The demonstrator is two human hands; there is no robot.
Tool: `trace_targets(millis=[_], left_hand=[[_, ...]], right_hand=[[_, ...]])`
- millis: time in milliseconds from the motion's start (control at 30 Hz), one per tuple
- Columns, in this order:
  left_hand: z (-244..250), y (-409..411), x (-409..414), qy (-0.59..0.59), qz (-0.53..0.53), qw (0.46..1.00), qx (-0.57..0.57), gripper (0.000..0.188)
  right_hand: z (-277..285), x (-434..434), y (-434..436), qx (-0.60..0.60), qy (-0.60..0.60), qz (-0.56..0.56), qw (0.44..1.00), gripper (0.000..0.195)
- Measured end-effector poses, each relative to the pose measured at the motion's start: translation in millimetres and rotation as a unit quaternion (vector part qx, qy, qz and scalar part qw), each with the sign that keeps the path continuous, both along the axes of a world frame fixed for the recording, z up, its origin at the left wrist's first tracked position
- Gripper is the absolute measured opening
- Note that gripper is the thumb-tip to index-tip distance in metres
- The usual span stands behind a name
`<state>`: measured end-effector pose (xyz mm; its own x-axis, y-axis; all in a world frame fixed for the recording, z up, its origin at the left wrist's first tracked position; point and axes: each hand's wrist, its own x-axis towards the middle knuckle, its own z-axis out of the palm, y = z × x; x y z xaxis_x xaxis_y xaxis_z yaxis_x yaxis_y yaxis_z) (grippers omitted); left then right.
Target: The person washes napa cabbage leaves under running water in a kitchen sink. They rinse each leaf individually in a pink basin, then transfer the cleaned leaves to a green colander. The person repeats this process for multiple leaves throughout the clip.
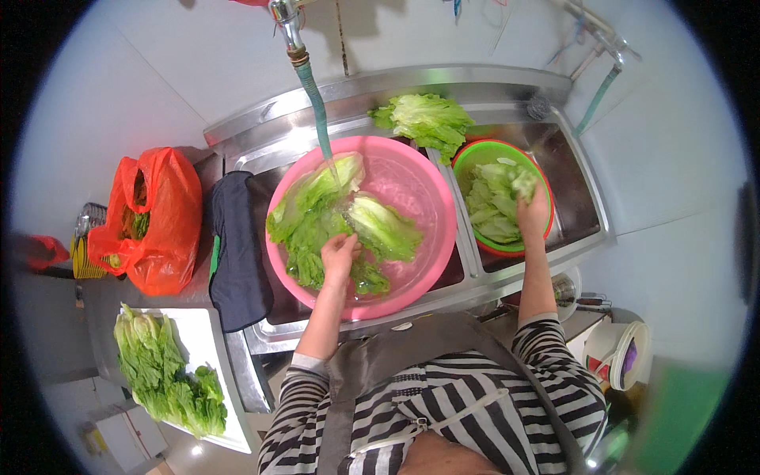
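Water runs from a green hose (314, 107) into a pink plastic basin (442, 237), where leafy lettuce heads (383, 228) lie in water. My left hand (340, 254) is over the basin's front part, its fingers bent close to the leaves; whether it grips one cannot be told. My right hand (533, 211) is at the right side of a green basket (496, 148), with a blurred piece of lettuce (523, 183) at its fingers. Torn lettuce leaves (491, 202) fill much of the basket, which sits inside a red rim. More lettuce (430, 122) rests on the sink's back ledge, between the two basins.
A dark folded cloth (240, 255) hangs over the sink's left edge. Beyond it stands a red plastic bag (172, 219). A white tray (228, 386) with lettuce heads is at lower left. White buckets (617, 356) stand at lower right. A metal scourer (538, 107) lies at the back.
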<state>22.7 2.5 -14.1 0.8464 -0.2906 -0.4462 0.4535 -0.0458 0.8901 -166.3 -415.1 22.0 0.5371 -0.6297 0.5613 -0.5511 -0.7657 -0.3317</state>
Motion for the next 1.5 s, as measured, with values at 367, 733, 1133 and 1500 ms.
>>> trace_targets(millis=[367,733,1133,1500], left_hand=[[-6,-53,20,0.213,0.002,0.967,-0.141,0.051],[-1,-39,11,0.055,-0.012,0.973,-0.222,0.057],[-3,-21,8,0.024,-0.004,0.979,-0.203,0.049],[-6,-1,16,0.155,0.082,0.924,-0.34,0.045]], right_hand=[[-18,159,211,0.336,0.176,0.301,0.875,0.064],[-39,175,197,0.612,0.085,0.381,0.688,0.049],[-20,165,199,0.701,-0.019,0.406,0.585,0.049],[-54,169,189,0.778,-0.005,0.343,0.526,0.05]])
